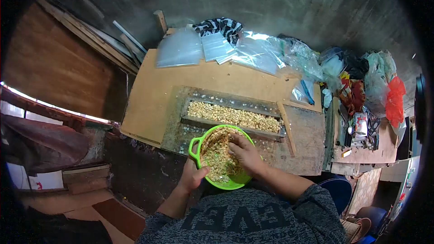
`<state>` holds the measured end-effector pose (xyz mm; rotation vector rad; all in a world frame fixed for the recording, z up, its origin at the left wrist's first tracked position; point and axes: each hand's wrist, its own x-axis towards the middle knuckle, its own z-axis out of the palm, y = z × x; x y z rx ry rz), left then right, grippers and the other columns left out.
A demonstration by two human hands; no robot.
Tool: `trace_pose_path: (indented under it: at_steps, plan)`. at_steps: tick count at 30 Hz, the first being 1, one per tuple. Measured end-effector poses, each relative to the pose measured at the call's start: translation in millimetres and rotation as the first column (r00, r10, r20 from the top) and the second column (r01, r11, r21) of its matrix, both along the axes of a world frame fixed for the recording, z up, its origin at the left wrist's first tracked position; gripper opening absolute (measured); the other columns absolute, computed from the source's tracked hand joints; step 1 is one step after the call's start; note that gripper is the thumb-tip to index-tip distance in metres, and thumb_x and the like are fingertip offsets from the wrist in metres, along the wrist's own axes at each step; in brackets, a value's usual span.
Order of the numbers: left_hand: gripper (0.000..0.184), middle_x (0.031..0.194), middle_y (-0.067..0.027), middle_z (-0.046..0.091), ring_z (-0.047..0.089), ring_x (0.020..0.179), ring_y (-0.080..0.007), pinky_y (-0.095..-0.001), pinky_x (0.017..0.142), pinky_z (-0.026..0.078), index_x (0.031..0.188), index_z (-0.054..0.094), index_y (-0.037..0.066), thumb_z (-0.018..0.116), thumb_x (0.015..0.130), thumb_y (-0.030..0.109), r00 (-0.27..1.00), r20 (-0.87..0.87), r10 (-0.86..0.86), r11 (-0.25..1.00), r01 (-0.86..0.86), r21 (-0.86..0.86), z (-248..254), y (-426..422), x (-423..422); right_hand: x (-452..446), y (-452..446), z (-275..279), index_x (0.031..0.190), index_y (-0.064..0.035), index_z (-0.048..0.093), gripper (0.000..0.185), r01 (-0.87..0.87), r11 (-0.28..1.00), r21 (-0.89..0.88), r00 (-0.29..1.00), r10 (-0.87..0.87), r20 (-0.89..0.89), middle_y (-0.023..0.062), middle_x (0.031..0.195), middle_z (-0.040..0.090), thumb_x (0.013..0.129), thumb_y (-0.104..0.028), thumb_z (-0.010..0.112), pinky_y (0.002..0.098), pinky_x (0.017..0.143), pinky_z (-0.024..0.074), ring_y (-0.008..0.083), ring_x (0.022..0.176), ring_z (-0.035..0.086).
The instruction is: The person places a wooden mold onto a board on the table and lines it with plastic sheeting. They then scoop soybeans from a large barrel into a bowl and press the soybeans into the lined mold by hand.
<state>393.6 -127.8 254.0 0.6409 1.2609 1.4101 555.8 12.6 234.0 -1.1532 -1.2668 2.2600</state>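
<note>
A bright green plastic bowl (195, 149) with a loop handle is tilted at the table's front edge, and pale and reddish grains or nuts (218, 156) lie inside it. My left hand (193, 175) grips its lower left rim, thumb over the edge. Inside the right part of the bowl, my right hand (244, 154) has its fingers bent into the grains; what they hold is hidden. Just beyond the bowl is a long wooden frame (226, 126), filled with similar pale pieces (233, 114).
A wooden stick (286, 129) lies by the frame's right end on the table (149, 95). Clear plastic sheets (180, 49) and plastic bags (298, 56) line the back. At the right, a side table (368, 153) holds tools, with a red bag (395, 101) above.
</note>
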Motion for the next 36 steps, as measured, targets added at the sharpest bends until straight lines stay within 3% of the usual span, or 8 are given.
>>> trace_pose_path:
  at_steps: [7,10,12,20,25,29,33,36]
  plan:
    - [0.081,0.137,-0.0108,0.046,0.045,0.127,-0.0219,-0.0367,0.109,0.036,0.147,0.032,0.001,0.060,0.071,0.006,0.998,-0.056,0.003,0.996,-0.008,-0.087,6.4,0.9,9.1,-35.8,-23.4,-8.0,0.139,0.0037,0.047,0.047,-0.222,0.935,0.278,0.970,0.183,0.161,0.0121,0.126,0.059,0.100,-0.022,0.056,0.0323,0.098,0.0453,0.0186,0.115,0.055]
    - [0.080,0.136,-0.0107,0.046,0.047,0.126,-0.0217,-0.0362,0.107,0.039,0.146,0.034,0.003,0.060,0.070,0.007,1.000,-0.019,0.014,0.988,-0.017,-0.155,7.6,-1.0,10.6,-42.5,-34.5,-13.6,0.131,0.0004,0.054,0.039,-0.331,0.929,0.163,0.944,0.326,0.058,0.0091,0.115,0.063,0.101,-0.025,0.054,0.0315,0.088,0.0493,0.0179,0.101,0.060]
    - [0.080,0.135,-0.0106,0.047,0.048,0.124,-0.0211,-0.0355,0.105,0.040,0.146,0.035,0.003,0.060,0.070,0.007,0.998,0.032,0.054,0.989,-0.049,-0.139,2.7,-3.6,10.3,-42.6,-35.1,-2.6,0.122,-0.0035,0.059,0.031,-0.309,0.885,-0.348,0.951,0.285,-0.120,0.0056,0.103,0.064,0.103,-0.026,0.051,0.0301,0.078,0.0509,0.0161,0.088,0.062]
    - [0.078,0.132,-0.0108,0.051,0.052,0.119,-0.0216,-0.0358,0.101,0.043,0.146,0.036,0.002,0.060,0.071,0.005,0.987,0.129,0.095,0.995,-0.093,-0.023,-4.6,-6.2,6.7,-18.2,-0.7,30.0,0.120,-0.0039,0.060,0.037,0.011,0.854,-0.521,1.000,-0.006,0.012,0.0077,0.104,0.068,0.103,-0.034,0.046,0.0338,0.072,0.0537,0.0175,0.085,0.064]
    - [0.080,0.137,-0.0127,0.050,0.049,0.126,-0.0240,-0.0381,0.108,0.038,0.145,0.035,-0.001,0.063,0.072,0.015,0.987,0.133,0.092,0.995,-0.087,-0.037,7.0,-6.0,4.2,10.5,52.6,20.8,0.102,-0.0081,0.060,0.021,0.093,0.925,-0.369,0.990,-0.124,-0.062,0.0027,0.082,0.062,0.100,-0.028,0.054,0.0314,0.055,0.0463,0.0139,0.069,0.057]
    - [0.082,0.137,-0.0129,0.050,0.048,0.127,-0.0244,-0.0382,0.108,0.038,0.146,0.035,-0.001,0.065,0.072,0.018,0.987,0.131,0.093,0.995,-0.090,-0.033,4.0,-9.5,1.1,29.6,101.2,-9.0,0.094,-0.0049,0.059,0.020,0.034,0.987,0.155,0.994,-0.049,0.096,0.0046,0.078,0.060,0.099,-0.023,0.053,0.0312,0.062,0.0456,0.0150,0.069,0.055]
    - [0.084,0.137,-0.0128,0.050,0.049,0.126,-0.0245,-0.0386,0.107,0.038,0.146,0.035,0.000,0.067,0.071,0.019,0.985,0.124,0.122,0.992,-0.116,-0.053,1.1,-14.2,0.6,38.7,116.2,-9.6,0.094,0.0005,0.063,0.022,-0.327,0.577,0.748,0.885,-0.092,0.457,0.0139,0.084,0.064,0.097,-0.019,0.053,0.0381,0.074,0.0486,0.0268,0.079,0.061]
    - [0.085,0.137,-0.0125,0.050,0.049,0.126,-0.0244,-0.0388,0.107,0.039,0.146,0.035,0.001,0.068,0.070,0.020,0.977,0.141,0.161,0.985,-0.151,-0.082,1.4,-17.7,1.2,39.9,113.0,3.3,0.099,0.0009,0.063,0.020,-0.332,0.469,0.818,0.889,-0.133,0.438,0.0227,0.087,0.064,0.093,-0.016,0.055,0.0462,0.078,0.0484,0.0410,0.086,0.062]
